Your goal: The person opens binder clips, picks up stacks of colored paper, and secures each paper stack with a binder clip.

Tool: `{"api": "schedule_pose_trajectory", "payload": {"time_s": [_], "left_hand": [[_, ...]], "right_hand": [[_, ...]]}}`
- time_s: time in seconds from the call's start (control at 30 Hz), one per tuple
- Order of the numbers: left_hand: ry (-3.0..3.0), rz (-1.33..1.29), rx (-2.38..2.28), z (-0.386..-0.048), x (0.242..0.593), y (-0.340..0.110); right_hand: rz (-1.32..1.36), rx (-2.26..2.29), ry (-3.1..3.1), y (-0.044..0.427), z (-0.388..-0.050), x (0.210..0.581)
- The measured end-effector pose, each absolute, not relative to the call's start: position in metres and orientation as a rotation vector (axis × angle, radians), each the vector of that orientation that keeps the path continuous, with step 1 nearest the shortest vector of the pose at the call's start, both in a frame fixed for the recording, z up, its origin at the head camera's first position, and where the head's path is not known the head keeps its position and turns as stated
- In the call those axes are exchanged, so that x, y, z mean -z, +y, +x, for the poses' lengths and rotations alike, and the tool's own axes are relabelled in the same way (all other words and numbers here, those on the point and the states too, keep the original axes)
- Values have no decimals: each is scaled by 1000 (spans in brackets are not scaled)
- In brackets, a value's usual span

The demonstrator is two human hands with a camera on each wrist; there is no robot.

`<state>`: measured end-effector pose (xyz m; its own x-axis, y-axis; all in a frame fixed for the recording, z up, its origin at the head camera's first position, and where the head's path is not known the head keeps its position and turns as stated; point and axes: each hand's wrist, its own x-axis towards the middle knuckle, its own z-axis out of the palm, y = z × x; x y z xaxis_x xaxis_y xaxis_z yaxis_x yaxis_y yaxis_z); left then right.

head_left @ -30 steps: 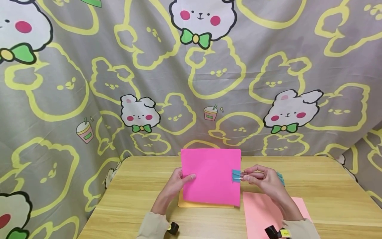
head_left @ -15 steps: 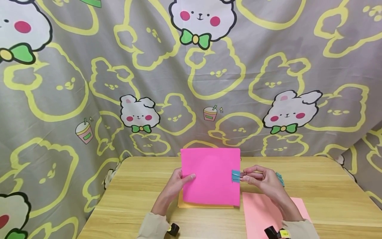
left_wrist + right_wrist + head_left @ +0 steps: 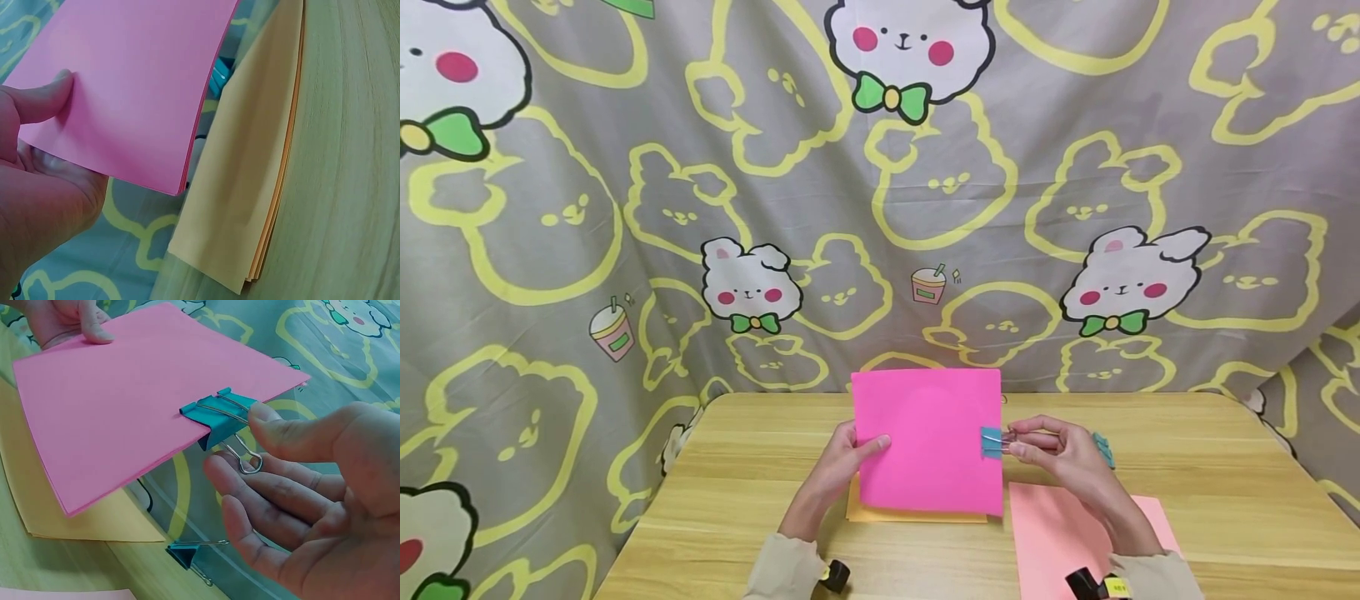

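Note:
A stack of bright pink paper sheets (image 3: 928,442) is held up above the table, tilted. My left hand (image 3: 838,457) grips its left edge, thumb on the front face and fingers behind. On the opposite edge sits a teal binder clip (image 3: 219,417), its jaws over the sheets. My right hand (image 3: 1067,454) holds this clip by its wire handles, the thumb at the upper one. Below the lower handle (image 3: 249,461) the fingers are bent, the index fingertip close to it. Most of the left hand's fingers are hidden behind the paper.
Under the pink stack lies a stack of orange-yellow paper (image 3: 240,162) on the wooden table (image 3: 760,433). Light pink paper (image 3: 1045,533) lies at front right, partly beneath the right forearm. Another teal binder clip (image 3: 182,555) rests behind the right hand. A patterned curtain (image 3: 850,208) hangs at the back.
The pink stack and its clip have shifted very slightly left and up in the head view. Both hands keep their hold.

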<state>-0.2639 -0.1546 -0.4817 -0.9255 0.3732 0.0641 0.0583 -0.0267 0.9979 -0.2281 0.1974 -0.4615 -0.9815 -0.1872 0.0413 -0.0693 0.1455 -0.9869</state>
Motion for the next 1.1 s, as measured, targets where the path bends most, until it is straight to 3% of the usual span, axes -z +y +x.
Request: {"api": "schedule_pose_trajectory", "payload": {"time_s": [0.77, 1.1], "left_hand": [[1840, 494, -2062, -266, 478, -166], [1882, 712, -1789, -264, 463, -196]], "right_hand": [[-297, 2212, 2229, 195, -223, 449], [-364, 2155, 2284, 191, -220, 444]]}}
